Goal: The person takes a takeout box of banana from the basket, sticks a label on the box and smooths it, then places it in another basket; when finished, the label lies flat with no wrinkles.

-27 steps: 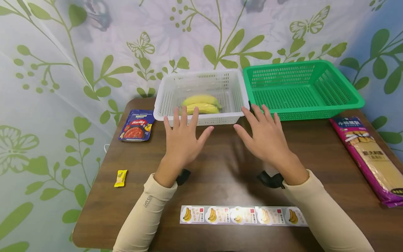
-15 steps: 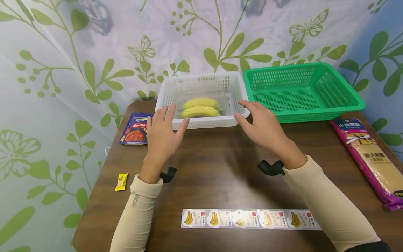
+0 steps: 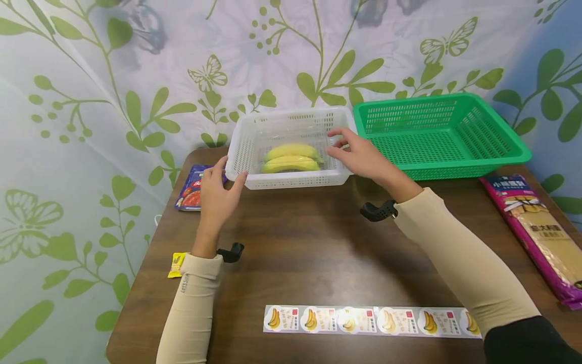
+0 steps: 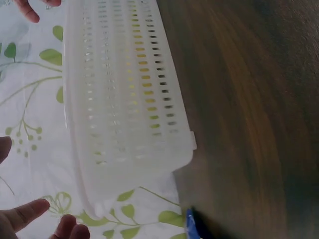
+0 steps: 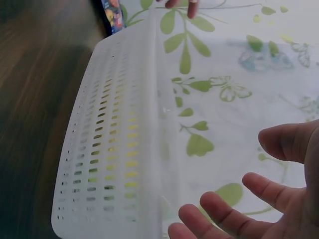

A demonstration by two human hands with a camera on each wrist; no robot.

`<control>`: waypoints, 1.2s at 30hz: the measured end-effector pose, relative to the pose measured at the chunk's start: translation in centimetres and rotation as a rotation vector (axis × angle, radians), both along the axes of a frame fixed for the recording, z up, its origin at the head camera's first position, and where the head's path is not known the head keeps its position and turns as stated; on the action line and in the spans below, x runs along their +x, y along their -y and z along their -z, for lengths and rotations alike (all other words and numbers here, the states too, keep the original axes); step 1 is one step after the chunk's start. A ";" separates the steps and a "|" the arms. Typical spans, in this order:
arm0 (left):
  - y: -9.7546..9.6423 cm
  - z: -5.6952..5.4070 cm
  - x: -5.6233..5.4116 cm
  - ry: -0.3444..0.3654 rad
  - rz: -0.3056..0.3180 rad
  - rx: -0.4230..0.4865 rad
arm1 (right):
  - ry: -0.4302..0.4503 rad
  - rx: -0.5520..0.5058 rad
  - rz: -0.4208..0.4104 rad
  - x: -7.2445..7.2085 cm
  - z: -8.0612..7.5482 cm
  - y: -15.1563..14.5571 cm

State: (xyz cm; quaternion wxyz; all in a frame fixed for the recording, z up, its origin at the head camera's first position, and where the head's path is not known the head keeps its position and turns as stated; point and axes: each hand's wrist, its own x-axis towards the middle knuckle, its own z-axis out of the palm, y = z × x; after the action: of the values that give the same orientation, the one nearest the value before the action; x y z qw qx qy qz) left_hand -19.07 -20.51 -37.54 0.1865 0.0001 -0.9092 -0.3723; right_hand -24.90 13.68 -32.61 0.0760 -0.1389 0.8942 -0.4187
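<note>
Yellow bananas [image 3: 291,157] lie in a white perforated basket [image 3: 291,180], apparently in clear plastic. My left hand [image 3: 218,189] is at the basket's front left corner, thumb and fingers spread; in the left wrist view its fingers [image 4: 27,213] appear beside the basket's end, and contact cannot be told. Over the basket's right side hovers my right hand [image 3: 359,154], its fingers loosely bent, holding nothing. The right wrist view shows its fingertips [image 5: 217,204] apart from the white rim [image 5: 152,124].
A green basket [image 3: 436,169] adjoins on the right, above a purple noodle pack [image 3: 536,232]. Left of the white basket lies a blue sauce pouch [image 3: 188,192], partly hidden by my hand, and a small yellow packet [image 3: 176,264]. A banana sticker strip [image 3: 370,321] lies in front.
My left hand has moved left, from in front of the bananas to the white basket's corner. My right hand has come up and left over the basket, its fingers bending from a spread pose.
</note>
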 end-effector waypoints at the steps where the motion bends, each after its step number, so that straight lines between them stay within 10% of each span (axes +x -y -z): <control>1: 0.2 0.2 -0.1 0.020 -0.010 0.016 | 0.026 -0.008 -0.002 -0.4 0.1 0.2; 9: 1.2 1.5 -0.8 0.136 0.020 0.139 | 0.109 -0.001 -0.025 -2.8 1.5 1.5; 27: 1.5 4.1 -2.5 0.017 -0.012 0.345 | 0.097 0.196 0.036 -5.2 3.5 3.4; 36: 1.4 4.5 -3.3 0.019 0.048 0.541 | 0.195 0.109 0.038 -5.7 3.5 3.5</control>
State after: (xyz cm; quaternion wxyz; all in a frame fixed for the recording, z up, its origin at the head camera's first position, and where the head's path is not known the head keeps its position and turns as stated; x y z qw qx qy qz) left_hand -22.36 -21.92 -41.99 0.1625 0.0318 -0.7781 -0.6059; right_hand -30.64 10.18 -36.11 0.1620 -0.0761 0.9066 -0.3822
